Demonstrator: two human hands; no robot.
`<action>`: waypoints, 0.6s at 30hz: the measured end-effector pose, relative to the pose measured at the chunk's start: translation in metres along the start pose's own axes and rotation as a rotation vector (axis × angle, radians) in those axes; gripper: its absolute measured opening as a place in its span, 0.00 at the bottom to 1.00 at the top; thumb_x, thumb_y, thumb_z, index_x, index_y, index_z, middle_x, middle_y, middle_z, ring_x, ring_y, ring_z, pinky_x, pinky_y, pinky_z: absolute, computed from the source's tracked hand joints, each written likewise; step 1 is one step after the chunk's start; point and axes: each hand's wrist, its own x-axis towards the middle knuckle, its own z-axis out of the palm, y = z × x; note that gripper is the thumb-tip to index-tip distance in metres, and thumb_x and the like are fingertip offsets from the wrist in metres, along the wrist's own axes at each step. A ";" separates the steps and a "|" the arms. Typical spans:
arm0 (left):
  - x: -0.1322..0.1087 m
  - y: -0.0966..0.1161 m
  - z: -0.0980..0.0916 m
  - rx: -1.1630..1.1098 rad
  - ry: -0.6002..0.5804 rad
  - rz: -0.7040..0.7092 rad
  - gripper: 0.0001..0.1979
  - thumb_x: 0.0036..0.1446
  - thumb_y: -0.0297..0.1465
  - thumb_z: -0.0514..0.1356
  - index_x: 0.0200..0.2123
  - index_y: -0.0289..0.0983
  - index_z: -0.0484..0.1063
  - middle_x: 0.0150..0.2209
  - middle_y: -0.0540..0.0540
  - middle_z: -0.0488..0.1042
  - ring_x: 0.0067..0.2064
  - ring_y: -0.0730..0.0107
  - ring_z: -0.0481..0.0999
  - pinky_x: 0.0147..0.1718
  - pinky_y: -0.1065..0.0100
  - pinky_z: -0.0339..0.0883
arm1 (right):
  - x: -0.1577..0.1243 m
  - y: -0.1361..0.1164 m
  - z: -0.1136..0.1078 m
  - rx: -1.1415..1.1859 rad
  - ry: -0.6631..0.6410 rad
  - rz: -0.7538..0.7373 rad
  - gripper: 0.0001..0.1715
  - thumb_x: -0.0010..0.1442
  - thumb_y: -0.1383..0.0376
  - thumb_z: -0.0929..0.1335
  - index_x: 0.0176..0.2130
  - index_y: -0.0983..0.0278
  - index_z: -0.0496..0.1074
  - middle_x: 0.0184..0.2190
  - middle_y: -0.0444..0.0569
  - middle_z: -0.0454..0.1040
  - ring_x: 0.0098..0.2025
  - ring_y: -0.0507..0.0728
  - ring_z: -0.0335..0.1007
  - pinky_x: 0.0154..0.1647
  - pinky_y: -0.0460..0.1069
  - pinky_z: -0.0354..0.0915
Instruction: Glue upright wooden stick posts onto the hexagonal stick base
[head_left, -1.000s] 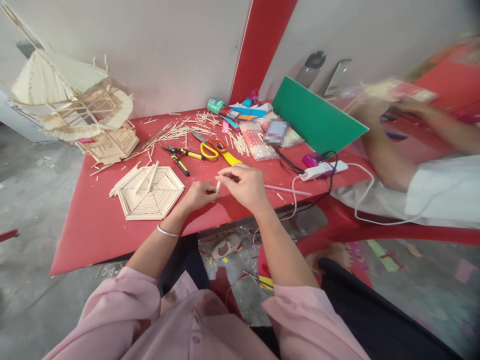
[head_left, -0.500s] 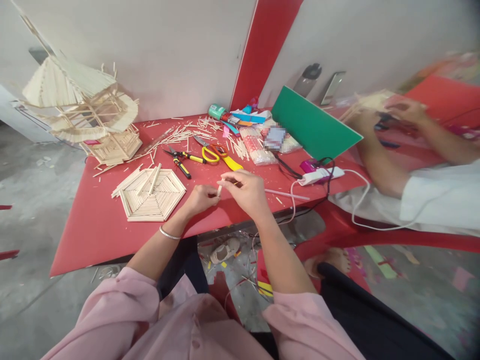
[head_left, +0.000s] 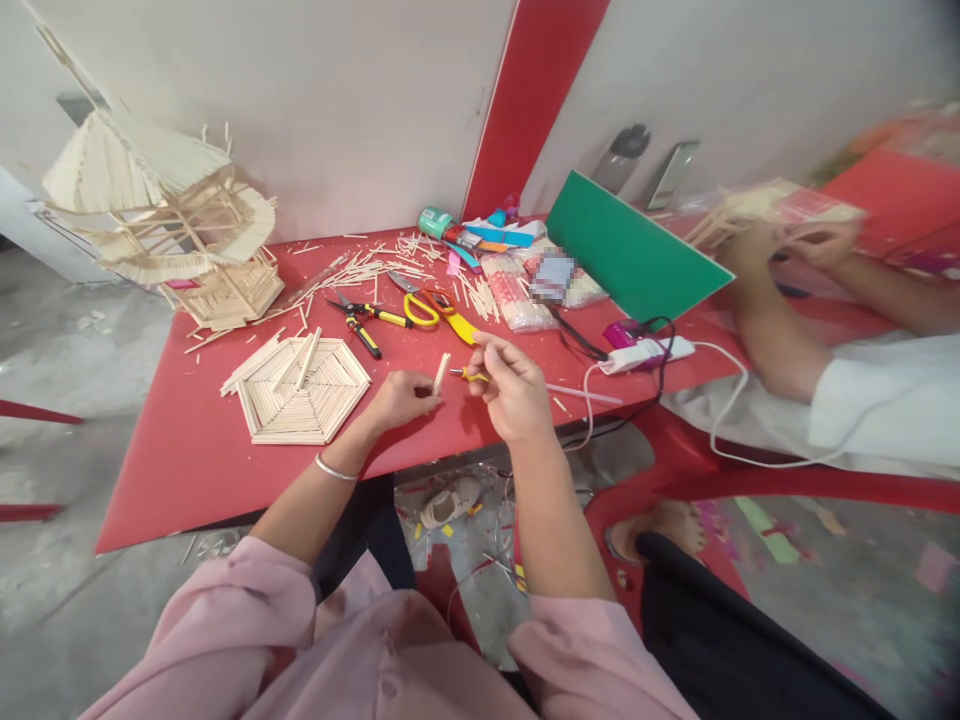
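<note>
My left hand rests on the red table and pinches a short wooden stick piece that stands nearly upright; it may be more than one stick. My right hand is raised just right of it, thumb and fingers pinched together; anything between them is too small to make out. By its fingertips is a small tool with a yellow handle, partly hidden. To the left lies a flat hexagonal panel of wooden sticks, with loose sticks on top.
A stick-built pagoda model stands at the back left. Behind my hands lie cutters, yellow-handled scissors, scattered sticks and a green board. A power strip with cables sits right. A co-worker's arms work beyond it.
My right hand has drawn away from the stick piece, to the right, uncovering the small yellow-handled tool. My left hand keeps its hold in almost the same place. The co-worker's hands have shifted.
</note>
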 end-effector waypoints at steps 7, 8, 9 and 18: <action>0.001 -0.001 0.000 0.013 -0.011 0.020 0.09 0.50 0.33 0.62 0.23 0.33 0.74 0.23 0.51 0.70 0.26 0.74 0.65 0.28 0.71 0.58 | -0.004 0.006 -0.001 -0.129 0.067 -0.020 0.22 0.51 0.51 0.75 0.43 0.59 0.79 0.24 0.41 0.73 0.23 0.49 0.67 0.26 0.48 0.69; 0.001 -0.002 0.000 0.013 -0.010 0.022 0.09 0.50 0.33 0.62 0.23 0.33 0.74 0.23 0.51 0.70 0.26 0.74 0.65 0.28 0.71 0.58 | -0.005 0.006 0.000 -0.141 0.083 0.000 0.22 0.49 0.52 0.76 0.42 0.60 0.79 0.25 0.42 0.75 0.24 0.50 0.69 0.28 0.49 0.71; 0.001 -0.002 0.000 0.015 -0.006 0.022 0.09 0.50 0.33 0.62 0.23 0.34 0.74 0.23 0.51 0.70 0.26 0.75 0.64 0.27 0.71 0.57 | -0.007 0.006 0.000 -0.154 0.095 0.020 0.22 0.49 0.52 0.76 0.42 0.60 0.80 0.26 0.43 0.77 0.26 0.51 0.72 0.30 0.50 0.73; 0.001 -0.001 0.001 -0.015 0.019 0.015 0.12 0.50 0.34 0.63 0.20 0.34 0.69 0.20 0.53 0.66 0.24 0.76 0.61 0.25 0.72 0.54 | -0.019 0.032 0.000 -0.638 0.110 -0.236 0.22 0.52 0.55 0.75 0.45 0.63 0.79 0.36 0.53 0.80 0.36 0.58 0.76 0.40 0.55 0.74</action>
